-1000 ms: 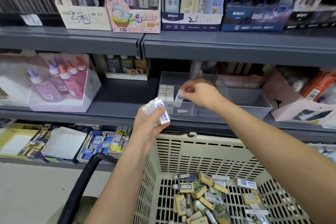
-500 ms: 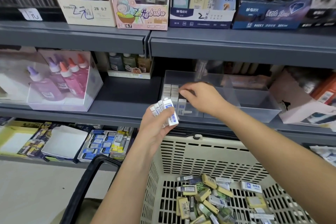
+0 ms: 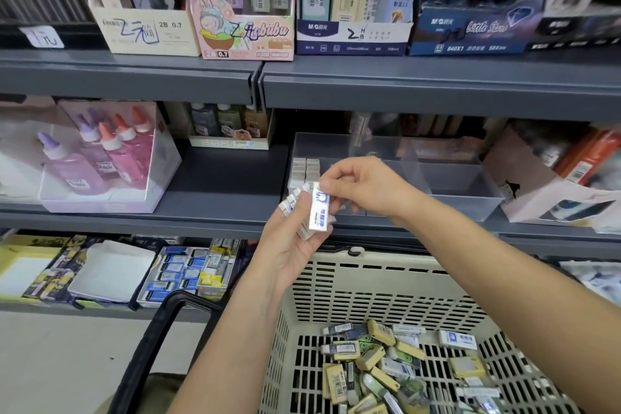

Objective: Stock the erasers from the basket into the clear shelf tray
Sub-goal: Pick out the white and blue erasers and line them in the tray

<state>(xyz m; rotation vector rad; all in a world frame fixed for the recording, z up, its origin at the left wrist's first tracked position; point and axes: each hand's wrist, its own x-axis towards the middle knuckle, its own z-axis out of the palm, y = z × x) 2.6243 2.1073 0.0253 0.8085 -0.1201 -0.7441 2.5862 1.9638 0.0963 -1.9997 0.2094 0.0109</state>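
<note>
My left hand [image 3: 289,245] holds a stack of several white erasers [image 3: 304,212] in front of the middle shelf. My right hand [image 3: 363,186] pinches the top end of the front eraser [image 3: 320,212], white with blue print, in that stack. Behind the hands sits the clear shelf tray [image 3: 470,188], with rows of white erasers [image 3: 304,170] standing in its left compartment. Below, a beige plastic basket [image 3: 369,282] holds a loose pile of white, yellow and green erasers [image 3: 386,366].
A black basket handle [image 3: 158,339] curves at the lower left. A clear box of glue bottles [image 3: 100,158] stands on the left of the shelf, a pink-white box [image 3: 544,188] to the right of the tray. The lower shelf holds boxed stationery [image 3: 181,272].
My right hand set one eraser into the tray's left compartment, then came back to the stack in my left hand and took hold of the front eraser. The camera drew closer.
</note>
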